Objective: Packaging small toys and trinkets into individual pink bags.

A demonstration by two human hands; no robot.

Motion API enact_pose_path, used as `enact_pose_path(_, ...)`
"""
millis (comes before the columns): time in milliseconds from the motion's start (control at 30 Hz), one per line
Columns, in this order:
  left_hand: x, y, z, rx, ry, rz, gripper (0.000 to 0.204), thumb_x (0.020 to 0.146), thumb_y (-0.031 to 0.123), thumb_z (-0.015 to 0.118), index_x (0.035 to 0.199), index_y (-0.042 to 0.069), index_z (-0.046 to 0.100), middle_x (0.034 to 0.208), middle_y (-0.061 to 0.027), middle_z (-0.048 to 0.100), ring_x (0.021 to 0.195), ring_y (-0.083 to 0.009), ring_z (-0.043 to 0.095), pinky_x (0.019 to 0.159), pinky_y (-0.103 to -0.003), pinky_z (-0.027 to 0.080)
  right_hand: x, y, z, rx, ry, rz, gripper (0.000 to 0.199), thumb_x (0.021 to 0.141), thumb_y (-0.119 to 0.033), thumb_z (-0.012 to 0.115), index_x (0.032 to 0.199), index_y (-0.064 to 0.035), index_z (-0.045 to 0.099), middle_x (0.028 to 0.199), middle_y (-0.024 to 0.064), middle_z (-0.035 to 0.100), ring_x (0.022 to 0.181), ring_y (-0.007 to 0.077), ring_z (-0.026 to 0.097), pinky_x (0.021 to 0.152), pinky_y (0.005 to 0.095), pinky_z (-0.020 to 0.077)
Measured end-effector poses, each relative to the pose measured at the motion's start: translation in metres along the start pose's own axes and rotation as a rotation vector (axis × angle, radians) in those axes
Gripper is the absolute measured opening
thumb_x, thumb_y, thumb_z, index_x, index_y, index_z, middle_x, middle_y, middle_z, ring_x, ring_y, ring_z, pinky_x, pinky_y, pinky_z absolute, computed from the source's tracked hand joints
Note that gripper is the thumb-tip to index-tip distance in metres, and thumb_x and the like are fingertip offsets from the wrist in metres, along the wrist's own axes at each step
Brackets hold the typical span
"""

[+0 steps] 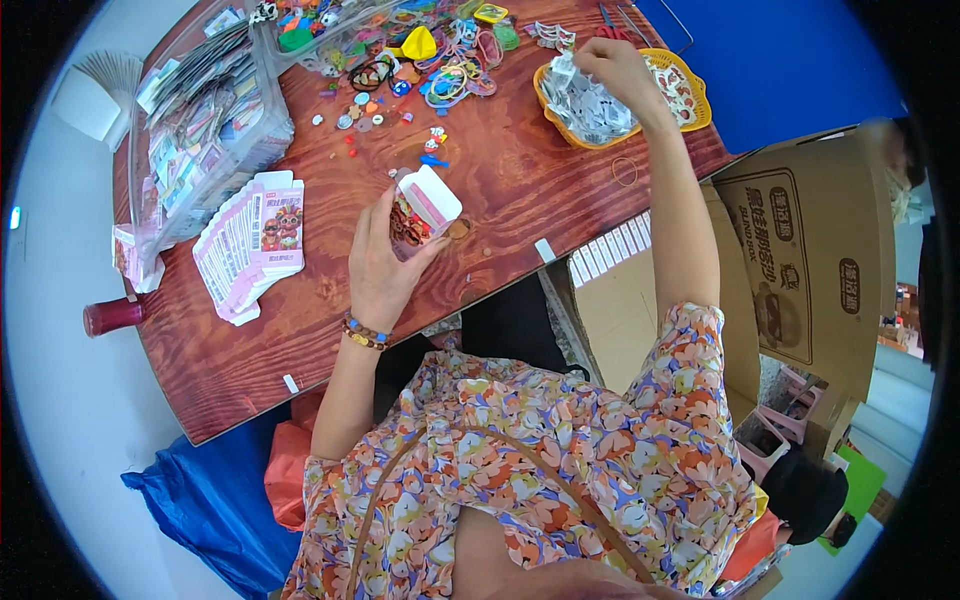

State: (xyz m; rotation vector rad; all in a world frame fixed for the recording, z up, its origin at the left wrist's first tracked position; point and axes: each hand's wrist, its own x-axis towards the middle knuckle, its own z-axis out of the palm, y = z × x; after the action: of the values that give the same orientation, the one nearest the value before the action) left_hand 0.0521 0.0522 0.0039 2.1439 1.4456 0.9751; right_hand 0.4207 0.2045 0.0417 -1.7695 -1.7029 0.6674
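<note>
My left hand (380, 250) is wrapped round a small open carton (432, 200), its white flap standing up and a reddish patterned side showing. What lies inside the carton cannot be made out. At the far right of the table, my right hand (615, 72) reaches over a yellow basket (548, 108) heaped with small silvery packets (597, 112). Its fingers are pinched together at the left of the heap, on what looks like one packet. To the left, a fanned stack of flat pink-and-white cartons (250, 245) lies on the wooden table (480, 240).
A clear bin (265, 140) full of cards stands at the left. Hair ties (455, 85) and small colourful trinkets spread across the back. Another yellow basket (703, 100) holds small pale-and-red pieces. A large open cardboard box (810, 250) stands right of the table, and scissors (612, 25) lie behind the baskets.
</note>
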Motion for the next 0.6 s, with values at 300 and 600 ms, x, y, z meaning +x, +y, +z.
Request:
enact_pose_path(300, 0.004, 0.009, 0.01, -0.043, -0.051, 0.012, 0.078, 0.073, 0.026, 0.087, 0.134, -0.001, 0.047, 0.117, -0.0194, 0.059, 0.108, -0.0354, 0.06, 0.088, -0.043, 0.052, -0.03, 0.028, -0.029, 0.351, -0.057, 0.063, 0.016, 0.09, -0.021, 0.068, 0.1, -0.0074, 0.068, 0.082, -0.002, 0.065, 0.069, 0.0055, 0.061, 0.062, 0.0219, 0.0415)
enact_pose_path(600, 0.007, 0.014, 0.016, -0.049, -0.073, 0.015, 0.083, 0.072, 0.027, 0.087, 0.14, 0.003, 0.046, 0.118, -0.0182, 0.058, 0.108, -0.0348, 0.06, 0.089, -0.043, 0.051, -0.032, 0.049, -0.026, 0.382, -0.015, 0.096, 0.018, 0.088, -0.011, 0.07, 0.103, -0.0011, 0.072, 0.081, 0.0011, 0.068, 0.061, 0.0058, 0.059, 0.056, 0.0221, 0.0439)
